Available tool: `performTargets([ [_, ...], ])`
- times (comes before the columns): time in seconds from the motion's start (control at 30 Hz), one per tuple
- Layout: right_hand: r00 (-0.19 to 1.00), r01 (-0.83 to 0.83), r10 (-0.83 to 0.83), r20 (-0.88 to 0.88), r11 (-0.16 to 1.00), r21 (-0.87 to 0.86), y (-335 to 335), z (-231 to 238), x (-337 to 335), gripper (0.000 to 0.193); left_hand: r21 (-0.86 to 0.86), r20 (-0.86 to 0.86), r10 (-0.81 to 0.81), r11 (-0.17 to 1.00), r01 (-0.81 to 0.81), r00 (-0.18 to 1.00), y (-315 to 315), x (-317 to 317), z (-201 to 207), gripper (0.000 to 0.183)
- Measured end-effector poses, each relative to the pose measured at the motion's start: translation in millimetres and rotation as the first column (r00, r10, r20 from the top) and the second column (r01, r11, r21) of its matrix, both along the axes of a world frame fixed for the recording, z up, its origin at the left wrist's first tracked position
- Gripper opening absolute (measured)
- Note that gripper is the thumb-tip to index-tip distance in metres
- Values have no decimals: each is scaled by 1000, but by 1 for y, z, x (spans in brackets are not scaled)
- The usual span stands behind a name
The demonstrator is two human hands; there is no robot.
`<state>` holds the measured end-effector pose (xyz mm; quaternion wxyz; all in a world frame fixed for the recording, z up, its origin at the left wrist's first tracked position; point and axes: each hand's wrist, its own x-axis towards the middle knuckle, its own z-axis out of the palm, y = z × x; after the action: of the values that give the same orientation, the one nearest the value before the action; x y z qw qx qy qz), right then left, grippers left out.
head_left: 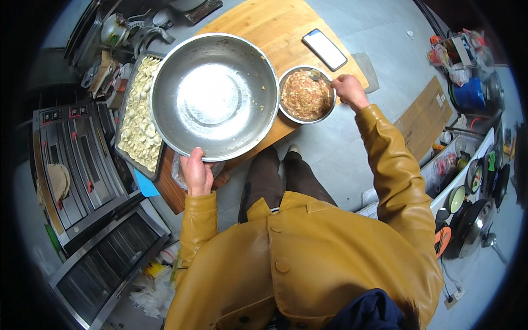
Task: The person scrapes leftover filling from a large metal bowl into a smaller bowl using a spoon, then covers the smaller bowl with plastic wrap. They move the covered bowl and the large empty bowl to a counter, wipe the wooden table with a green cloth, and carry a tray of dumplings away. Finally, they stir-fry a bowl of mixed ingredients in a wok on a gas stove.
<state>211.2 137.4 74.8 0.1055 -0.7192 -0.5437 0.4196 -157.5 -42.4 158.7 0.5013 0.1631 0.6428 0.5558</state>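
My left hand (197, 171) grips the near rim of a large, wide metal bowl (214, 102). Its inside is bare and shiny, with small bits of food stuck to the right wall. To its right, a smaller metal bowl (282, 105) holds pinkish minced filling (306, 96) flecked with green. My right hand (351, 92) is closed at that bowl's right rim, on the handle of a spoon (314, 76) whose head rests in the filling; the fingers partly cover the handle. Left of the large bowl, a dark tray (122, 144) is full of folded dumplings (138, 118).
A phone (324, 49) lies on the wooden table (258, 22) beyond the small bowl. Ovens (77, 159) stand at the left. A cardboard sheet (421, 118) lies on the floor at the right, near a rack of pans (476, 220). A plastic bag (177, 173) sits below the large bowl.
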Motion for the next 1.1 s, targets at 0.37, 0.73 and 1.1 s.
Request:
performTargets([
  [0.37, 972, -204, 169, -161, 949, -241, 44, 5, -47, 21, 37, 30, 75, 996, -76, 997, 8, 2, -1, 50],
  [0.73, 747, 202, -509, -429, 788, -582, 32, -21, 49, 24, 35, 51, 32, 999, -34, 998, 13, -2, -4, 54],
  [1.1, -193, 313, -807, -558, 489, -815, -173, -61, -26, 11, 40, 20, -57, 998, 56, 998, 20, 9, -1, 49],
])
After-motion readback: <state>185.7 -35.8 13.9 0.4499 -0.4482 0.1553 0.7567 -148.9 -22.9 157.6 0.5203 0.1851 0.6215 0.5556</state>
